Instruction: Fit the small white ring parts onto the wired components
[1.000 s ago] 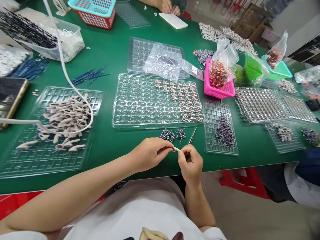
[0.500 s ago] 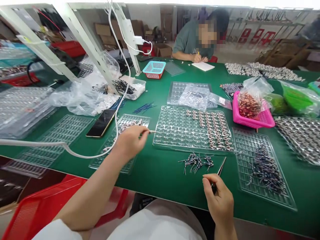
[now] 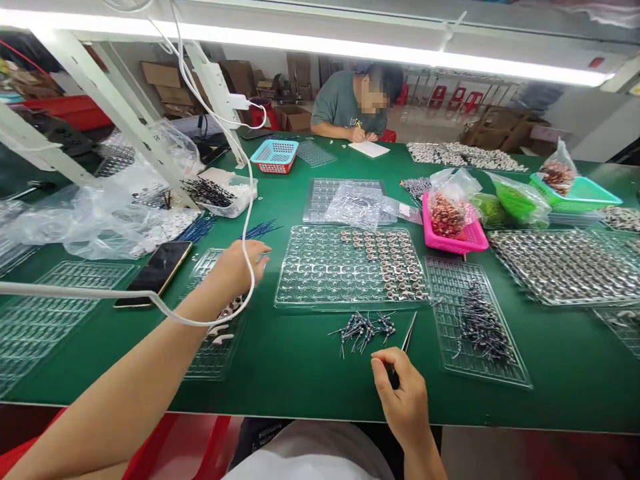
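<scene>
My left hand (image 3: 243, 268) is over a clear tray (image 3: 207, 365) that holds whitish, curved parts (image 3: 223, 331). Its thumb and fingertips are apart, and nothing shows between them. A white cable (image 3: 253, 227) hangs across the view in front of this hand. Near the table's front edge, my right hand (image 3: 406, 393) is closed around dark tweezers (image 3: 410, 331), their tips pointing up and away. Left of the tweezers lies a loose pile of small dark components with wire leads (image 3: 365, 331). Beyond it, a large clear tray (image 3: 313, 273) carries rows of ring-ended parts (image 3: 397, 263) on its right side.
A phone (image 3: 157, 270) lies at left. At right are a tray piled with dark leaded components (image 3: 483, 327), a pink basket (image 3: 463, 245) with bagged copper-coloured parts, and a filled tray (image 3: 570, 267). A person (image 3: 345, 110) writes across the table. A light bar (image 3: 320, 50) hangs overhead.
My left hand has moved left, away from the large tray's edge; the thin pale piece at its fingertips no longer shows. My right hand still holds the tweezers. The camera view has shifted.
</scene>
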Demonstrator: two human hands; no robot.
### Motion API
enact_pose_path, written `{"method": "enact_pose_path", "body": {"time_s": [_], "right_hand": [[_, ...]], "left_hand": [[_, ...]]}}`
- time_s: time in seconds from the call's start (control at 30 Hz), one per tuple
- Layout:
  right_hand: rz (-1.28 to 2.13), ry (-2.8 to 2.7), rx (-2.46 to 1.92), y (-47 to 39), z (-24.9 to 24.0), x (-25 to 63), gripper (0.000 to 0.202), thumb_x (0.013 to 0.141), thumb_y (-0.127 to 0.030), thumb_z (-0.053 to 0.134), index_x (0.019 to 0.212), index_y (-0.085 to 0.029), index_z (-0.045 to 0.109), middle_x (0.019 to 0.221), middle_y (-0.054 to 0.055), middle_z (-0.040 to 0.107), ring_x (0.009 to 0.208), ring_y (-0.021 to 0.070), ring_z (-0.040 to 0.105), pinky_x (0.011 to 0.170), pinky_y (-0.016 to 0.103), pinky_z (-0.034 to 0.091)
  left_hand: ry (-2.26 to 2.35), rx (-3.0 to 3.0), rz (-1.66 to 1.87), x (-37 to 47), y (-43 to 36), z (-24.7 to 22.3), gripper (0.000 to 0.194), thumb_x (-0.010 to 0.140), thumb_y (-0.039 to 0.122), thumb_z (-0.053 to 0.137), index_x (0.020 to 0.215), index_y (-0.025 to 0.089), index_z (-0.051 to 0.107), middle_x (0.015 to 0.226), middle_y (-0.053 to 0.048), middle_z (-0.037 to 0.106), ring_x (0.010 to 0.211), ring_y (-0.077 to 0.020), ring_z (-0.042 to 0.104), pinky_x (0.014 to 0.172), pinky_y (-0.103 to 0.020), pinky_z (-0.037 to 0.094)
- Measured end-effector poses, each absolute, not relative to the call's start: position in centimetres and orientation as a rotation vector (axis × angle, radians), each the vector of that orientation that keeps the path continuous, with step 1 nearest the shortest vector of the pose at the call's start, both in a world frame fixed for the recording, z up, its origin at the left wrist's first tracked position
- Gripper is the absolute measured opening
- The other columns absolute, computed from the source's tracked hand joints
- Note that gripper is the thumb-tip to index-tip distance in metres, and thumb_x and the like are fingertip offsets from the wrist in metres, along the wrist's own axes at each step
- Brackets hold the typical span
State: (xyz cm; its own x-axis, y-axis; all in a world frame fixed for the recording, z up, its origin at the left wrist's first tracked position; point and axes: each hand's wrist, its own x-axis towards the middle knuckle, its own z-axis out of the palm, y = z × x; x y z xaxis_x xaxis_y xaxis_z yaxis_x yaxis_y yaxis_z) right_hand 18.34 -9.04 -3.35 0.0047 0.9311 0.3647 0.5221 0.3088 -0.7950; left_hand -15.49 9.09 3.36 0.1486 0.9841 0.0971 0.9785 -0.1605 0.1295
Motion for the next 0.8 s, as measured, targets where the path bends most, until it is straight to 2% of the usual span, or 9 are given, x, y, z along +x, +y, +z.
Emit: {"method": "enact_pose_path", "body": {"time_s": [0.07, 0.2, 0.33, 0.43, 0.53, 0.7, 0.8], "right_hand": [[0.559, -1.648, -1.336, -9.0, -3.3, 18.3, 0.011, 0.094, -0.023, 0.052, 0.088, -0.022, 0.062, 0.078, 0.001, 0.064, 0.072, 0.0143, 0.061, 0.066, 0.026, 0.050], [0.559, -1.658, -1.318, -9.0, -3.4, 18.2, 0.010, 0.094, -0.021, 0.052, 0.089, -0.022, 0.060, 0.079, 0.001, 0.064, 0.074, 0.0148, 0.061, 0.068, 0.027, 0.049], [0.556, -1.659, -1.318, -9.1, -3.5, 18.2, 0.010, 0.094, -0.020, 0.051, 0.090, -0.022, 0.060, 0.078, 0.001, 0.064, 0.073, 0.0148, 0.060, 0.068, 0.028, 0.048], [0.543, -1.655, -1.321, -9.0, -3.4, 18.1, 0.010, 0.094, -0.019, 0.051, 0.090, -0.022, 0.059, 0.077, 0.000, 0.063, 0.072, 0.0146, 0.060, 0.068, 0.028, 0.047], [0.548, -1.653, -1.319, -9.0, -3.4, 18.0, 0.010, 0.094, -0.019, 0.051, 0.089, -0.022, 0.059, 0.077, 0.000, 0.063, 0.071, 0.0144, 0.059, 0.068, 0.029, 0.047], [0.531, -1.606, -1.287, -9.0, -3.4, 17.9, 0.010, 0.093, -0.018, 0.051, 0.089, -0.022, 0.059, 0.077, 0.000, 0.064, 0.071, 0.0140, 0.060, 0.068, 0.028, 0.047], [0.496, -1.529, -1.301, -9.2, -3.3, 18.5, 0.010, 0.093, -0.017, 0.052, 0.090, -0.022, 0.060, 0.076, 0.000, 0.063, 0.069, 0.0132, 0.059, 0.065, 0.027, 0.048]], "left_hand": [[1.814, 2.436, 0.263, -12.0, 10.5, 3.0, 0.035, 0.086, 0.027, 0.050, 0.111, 0.013, 0.070, 0.120, -0.013, 0.068, 0.117, -0.0302, 0.058, 0.106, -0.041, 0.041], [1.578, 2.492, 0.287, -5.2, 14.1, 2.0, 0.032, 0.093, 0.031, 0.050, 0.115, 0.017, 0.068, 0.120, -0.009, 0.067, 0.117, -0.0262, 0.056, 0.102, -0.038, 0.044], [1.587, 2.414, 0.284, 0.2, 17.6, 0.8, 0.026, 0.095, 0.033, 0.054, 0.109, 0.015, 0.068, 0.113, -0.010, 0.067, 0.109, -0.0248, 0.060, 0.095, -0.040, 0.049], [1.658, 2.317, 0.242, 2.5, 19.4, 0.2, 0.028, 0.095, 0.034, 0.058, 0.115, 0.015, 0.063, 0.117, -0.010, 0.063, 0.104, -0.0231, 0.062, 0.090, -0.044, 0.053], [1.727, 2.214, 0.217, 3.6, 20.1, 0.0, 0.029, 0.095, 0.034, 0.059, 0.119, 0.016, 0.060, 0.120, -0.009, 0.062, 0.101, -0.0215, 0.063, 0.086, -0.042, 0.055], [1.809, 2.092, 0.373, 4.3, 19.1, 0.7, 0.020, 0.089, 0.030, 0.060, 0.090, 0.012, 0.069, 0.097, -0.012, 0.068, 0.093, -0.0256, 0.064, 0.079, -0.038, 0.051], [1.752, 2.067, 0.527, 4.6, 16.9, 1.7, 0.018, 0.086, 0.026, 0.056, 0.083, 0.013, 0.068, 0.094, -0.014, 0.069, 0.092, -0.0265, 0.063, 0.074, -0.035, 0.047]]}}
